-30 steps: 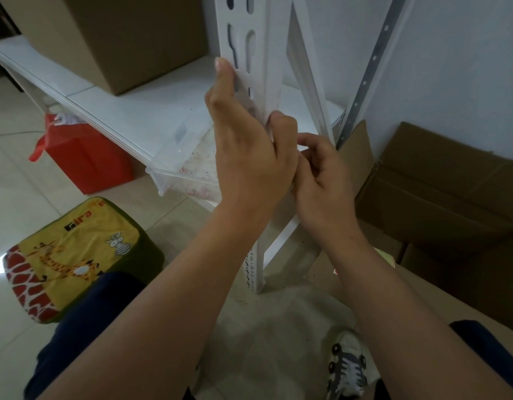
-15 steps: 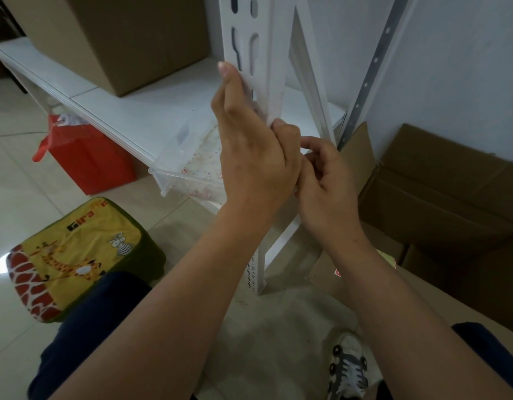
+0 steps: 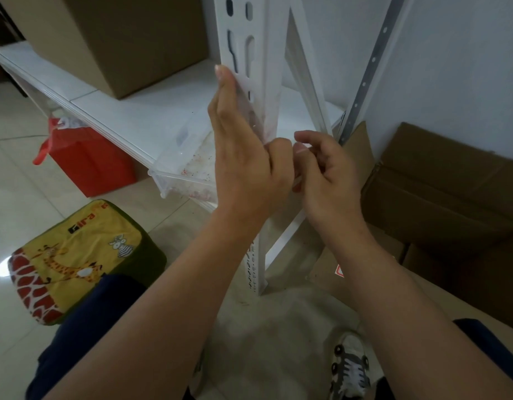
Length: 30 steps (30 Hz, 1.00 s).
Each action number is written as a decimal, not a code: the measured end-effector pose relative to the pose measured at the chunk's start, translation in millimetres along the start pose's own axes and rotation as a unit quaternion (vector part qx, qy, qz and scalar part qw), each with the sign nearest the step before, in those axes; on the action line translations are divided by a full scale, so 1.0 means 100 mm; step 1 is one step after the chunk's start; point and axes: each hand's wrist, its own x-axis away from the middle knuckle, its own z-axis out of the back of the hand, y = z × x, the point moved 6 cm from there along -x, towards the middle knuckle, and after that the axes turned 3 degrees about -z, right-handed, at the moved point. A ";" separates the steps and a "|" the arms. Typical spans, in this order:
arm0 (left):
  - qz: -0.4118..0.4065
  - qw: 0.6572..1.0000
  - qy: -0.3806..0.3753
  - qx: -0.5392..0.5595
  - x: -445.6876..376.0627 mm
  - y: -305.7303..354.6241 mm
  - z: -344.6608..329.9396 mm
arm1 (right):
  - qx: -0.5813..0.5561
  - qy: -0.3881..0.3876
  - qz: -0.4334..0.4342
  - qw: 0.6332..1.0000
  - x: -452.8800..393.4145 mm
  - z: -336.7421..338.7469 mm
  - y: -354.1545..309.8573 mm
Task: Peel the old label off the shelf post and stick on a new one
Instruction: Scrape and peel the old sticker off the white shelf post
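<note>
The white slotted shelf post [image 3: 274,53] stands upright in the middle. A translucent label [image 3: 259,118] with faint reddish marks lies on the post's left face. My left hand [image 3: 243,157] presses it there with straight fingers pointing up, the thumb bent at the post's front edge. Just right of the post, my right hand [image 3: 326,174] has its fingers curled. Its thumb and forefinger pinch a thin pale strip [image 3: 299,176]. What the strip is I cannot tell. The lower part of the label is hidden by my left hand.
A white shelf board [image 3: 139,116] carries a cardboard box [image 3: 128,39] and a clear plastic tray [image 3: 188,168]. A red bag [image 3: 87,160] and a giraffe-print cushion [image 3: 76,258] are on the floor at left. Open cardboard boxes [image 3: 440,203] lie at right.
My right hand has drawn a little to the right, away from my left hand, opening a gap. My left hand stays pressed on the post.
</note>
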 end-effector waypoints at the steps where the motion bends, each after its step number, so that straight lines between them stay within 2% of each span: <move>1: 0.002 1.000 -0.004 0.014 0.01 0.01 0.01 | -0.022 -0.006 -0.019 1.000 -0.02 -0.01 -0.01; 4: 0.026 0.997 0.002 0.067 0.00 0.02 0.04 | -0.101 -0.030 -0.059 0.993 -0.05 -0.08 -0.09; 8: 0.055 0.991 -0.032 0.118 -0.02 -0.02 0.02 | -0.167 -0.037 -0.055 0.984 -0.09 -0.16 -0.15; 11: 0.059 0.992 -0.035 0.109 -0.03 -0.03 0.02 | -0.172 -0.024 -0.042 0.984 -0.12 -0.18 -0.14; 16: 0.021 0.997 -0.020 0.069 0.01 -0.08 0.00 | -0.220 -0.035 -0.046 0.974 -0.13 -0.22 -0.12; 30: 0.054 0.997 -0.004 0.049 0.02 -0.03 -0.04 | -0.231 -0.040 -0.048 0.971 -0.14 -0.23 -0.10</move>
